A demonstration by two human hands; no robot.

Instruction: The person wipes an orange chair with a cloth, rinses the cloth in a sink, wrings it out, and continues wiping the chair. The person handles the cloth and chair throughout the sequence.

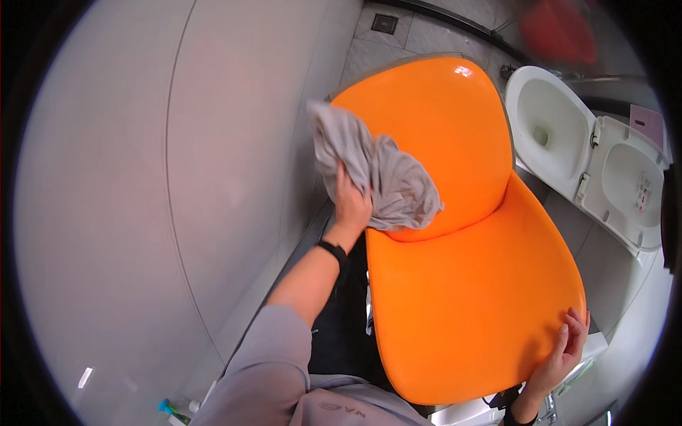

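An orange chair with a smooth, glossy backrest (pixel 447 128) and seat (pixel 474 309) fills the middle of the view. My left hand (pixel 354 202) grips a crumpled grey cloth (pixel 402 186) at the left edge of the backrest. Part of the cloth hangs past that edge towards the wall, and the rest lies bunched on the orange surface. At the lower right, my right hand (pixel 565 346) rests on the seat's edge with its fingers slightly apart and no object in it. The chair's legs are hidden.
A white toilet (pixel 554 128) with its lid raised stands close on the right. The pale wall (pixel 229 160) runs along my left side. Behind the chair are a floor drain (pixel 384 23) and a glass partition. A faucet (pixel 550 410) shows at the lower right.
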